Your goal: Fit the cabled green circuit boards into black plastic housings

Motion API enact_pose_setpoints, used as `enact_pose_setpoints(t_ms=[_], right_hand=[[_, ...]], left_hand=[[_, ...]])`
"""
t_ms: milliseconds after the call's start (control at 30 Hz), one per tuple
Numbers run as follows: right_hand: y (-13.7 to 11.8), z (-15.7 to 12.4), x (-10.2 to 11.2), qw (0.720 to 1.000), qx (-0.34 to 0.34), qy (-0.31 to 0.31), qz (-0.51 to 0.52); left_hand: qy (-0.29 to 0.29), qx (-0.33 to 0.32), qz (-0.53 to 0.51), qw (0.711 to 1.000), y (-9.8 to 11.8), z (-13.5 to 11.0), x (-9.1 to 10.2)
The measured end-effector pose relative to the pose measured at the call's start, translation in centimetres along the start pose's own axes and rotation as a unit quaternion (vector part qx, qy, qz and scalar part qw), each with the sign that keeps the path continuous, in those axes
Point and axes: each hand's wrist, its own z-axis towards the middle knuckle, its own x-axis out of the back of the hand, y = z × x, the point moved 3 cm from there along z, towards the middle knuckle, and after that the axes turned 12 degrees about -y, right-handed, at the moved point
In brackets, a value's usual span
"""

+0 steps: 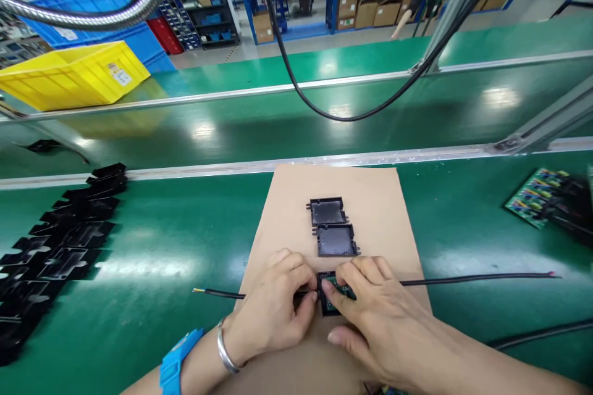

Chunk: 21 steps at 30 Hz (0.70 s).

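A small black plastic case (330, 311) with a green circuit board (334, 297) in it lies on the cardboard sheet between my hands. My left hand (282, 299) is closed, pinching a black cable (222, 293) where it meets the case's left side; the cable's stripped end with coloured wires points left. My right hand (375, 308) grips the case from the right, one finger pressing on the board and its thumb lower down. It hides much of the case. Another length of black cable (472, 279) runs out to the right from under it.
Two open black case halves (328, 211) (335, 241) lie farther up the cardboard sheet (287, 197). Black plastic parts (69, 241) line the left of the green bench. Circuit boards (537, 197) with cables sit at right. A yellow bin (78, 77) stands behind; a black cable (343, 118) hangs overhead.
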Motion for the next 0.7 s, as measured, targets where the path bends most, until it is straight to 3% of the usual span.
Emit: enact_pose_setpoints(t_ms=[100,233,333,500,700], right_hand=[[1.2,-1.9,2.0,1.0,-0.001,-0.009,0.027],[3.1,-3.9,3.0,0.999,-0.047,0.01,0.026],[4.1,-4.1,2.0,0.997,-0.068,-0.006,0.034],[4.7,-3.6,0.7,0.997,-0.055,0.006,0.057],[4.8,-3.5,0.7,0.997,-0.045,0.022,0.058]], left_hand=[[0.03,-0.05,0.032,0.998,1.3,-0.5,-0.4],[-0.024,-0.133,0.122,0.983,3.3,-0.7,-1.9],[-0.051,-0.119,0.193,0.973,3.6,-0.4,-3.0],[-0.048,-0.11,0.281,0.952,3.4,-0.3,-3.9],[-0.03,-0.115,0.252,0.96,3.7,-0.1,-2.9]])
